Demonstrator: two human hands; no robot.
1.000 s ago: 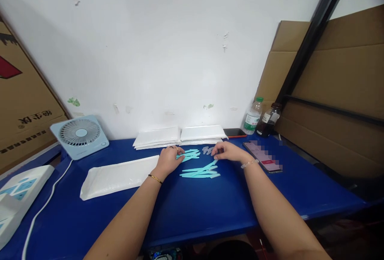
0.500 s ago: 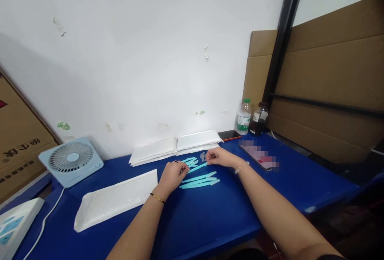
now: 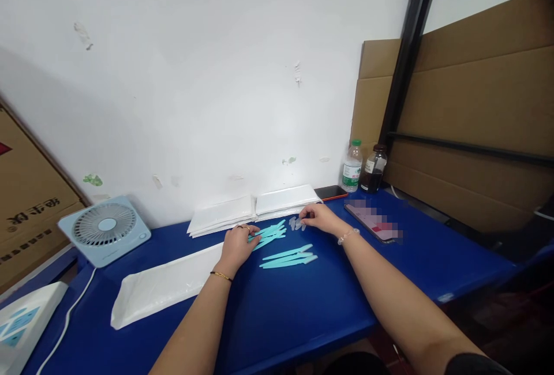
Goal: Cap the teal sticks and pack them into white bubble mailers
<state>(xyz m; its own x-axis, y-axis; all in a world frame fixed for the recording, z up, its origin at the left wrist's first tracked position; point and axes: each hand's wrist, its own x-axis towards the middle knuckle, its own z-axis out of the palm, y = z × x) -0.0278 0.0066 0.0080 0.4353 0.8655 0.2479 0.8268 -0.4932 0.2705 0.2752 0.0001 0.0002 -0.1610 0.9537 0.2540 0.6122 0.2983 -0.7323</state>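
Left hand [image 3: 238, 246] is half-curling at the teal sticks' [image 3: 273, 233] left end, right hand [image 3: 319, 217] almost pinching at translucent pieces [image 3: 295, 224] right of them, can't tell if either's gripping; bench [image 3: 298, 303] is stretching nearside of the sticks to its edge.

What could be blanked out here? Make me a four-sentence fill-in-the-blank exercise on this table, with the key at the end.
1. The right hand is at the small translucent pieces, and the left hand is at a bunch of ____ sticks.
2. The table is ____ in colour.
3. The left one of the two bottles has a ____ cap.
4. The light-blue appliance with a round grille is a ____.

Missing words: turquoise; blue; green; fan.
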